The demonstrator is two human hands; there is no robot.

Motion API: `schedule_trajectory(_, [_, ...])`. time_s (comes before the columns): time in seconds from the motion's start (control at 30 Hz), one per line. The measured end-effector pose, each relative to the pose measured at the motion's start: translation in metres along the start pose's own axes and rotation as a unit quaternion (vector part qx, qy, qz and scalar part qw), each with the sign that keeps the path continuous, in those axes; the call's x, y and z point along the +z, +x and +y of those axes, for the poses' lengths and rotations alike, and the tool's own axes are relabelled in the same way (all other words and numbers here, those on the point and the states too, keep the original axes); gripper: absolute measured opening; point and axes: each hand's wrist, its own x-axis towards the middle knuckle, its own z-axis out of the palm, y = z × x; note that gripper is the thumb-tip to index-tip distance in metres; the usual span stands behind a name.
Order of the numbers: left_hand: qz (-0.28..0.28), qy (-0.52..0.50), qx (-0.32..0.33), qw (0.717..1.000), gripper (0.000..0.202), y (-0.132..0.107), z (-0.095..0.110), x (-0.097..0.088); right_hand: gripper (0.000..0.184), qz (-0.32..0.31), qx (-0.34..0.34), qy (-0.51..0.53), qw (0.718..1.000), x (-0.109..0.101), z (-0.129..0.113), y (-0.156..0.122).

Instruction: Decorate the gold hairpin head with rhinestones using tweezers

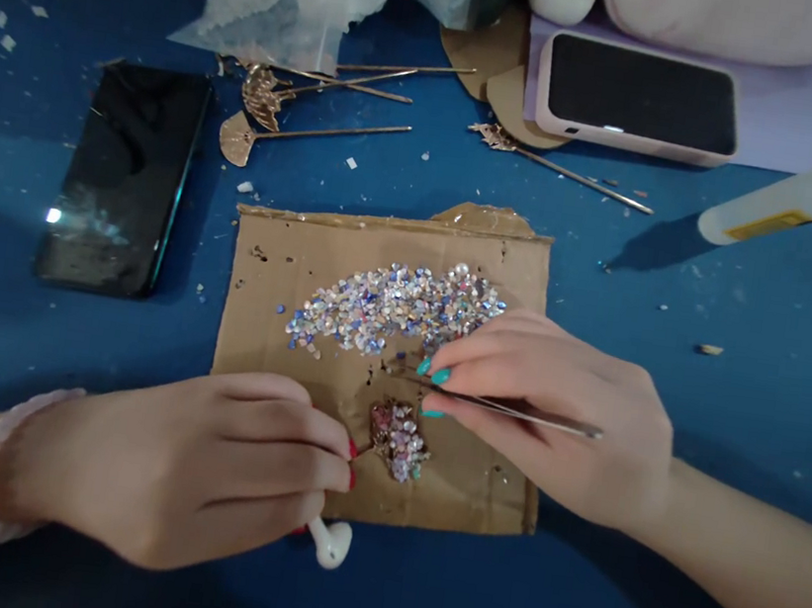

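My left hand, with red nails and a pale bead bracelet, pinches the thin stem of a hairpin. The hairpin's head is crusted with pink, clear and a few green rhinestones and lies over a cardboard sheet. Metal tweezers are gripped in my right hand, which has teal nails. Their tips point left, just above the hairpin's head and below a spread heap of loose rhinestones; whether they hold a stone is too small to tell. A white earbud shows beside my left fingers.
A black phone lies at the left. Several bare gold hairpins are behind the cardboard, near a clear plastic bag. Another phone rests on a lilac sheet at the back right. A white tube juts in from the right.
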Motion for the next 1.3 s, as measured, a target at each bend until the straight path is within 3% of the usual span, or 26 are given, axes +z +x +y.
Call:
schedule_trajectory(0.17, [0.006,-0.004,-0.016,1.0,0.032,-0.002,0.003,0.002,0.007,0.005,-0.007,-0.008,1.0,0.003,0.001,0.001])
schedule_trajectory(0.5, [0.013,-0.026,-0.025,0.999,0.018,-0.011,0.004,0.014,0.006,0.009,-0.005,-0.034,0.999,0.004,0.001,0.001])
schedule_trajectory(0.87, [0.006,-0.018,-0.022,1.0,0.037,-0.005,0.004,0.006,0.011,-0.024,-0.048,-0.036,0.998,-0.002,-0.003,0.002])
schedule_trajectory(1.3, [0.008,-0.014,-0.024,1.0,0.038,-0.006,0.004,0.009,0.012,-0.056,-0.067,-0.056,0.995,-0.002,-0.002,0.003])
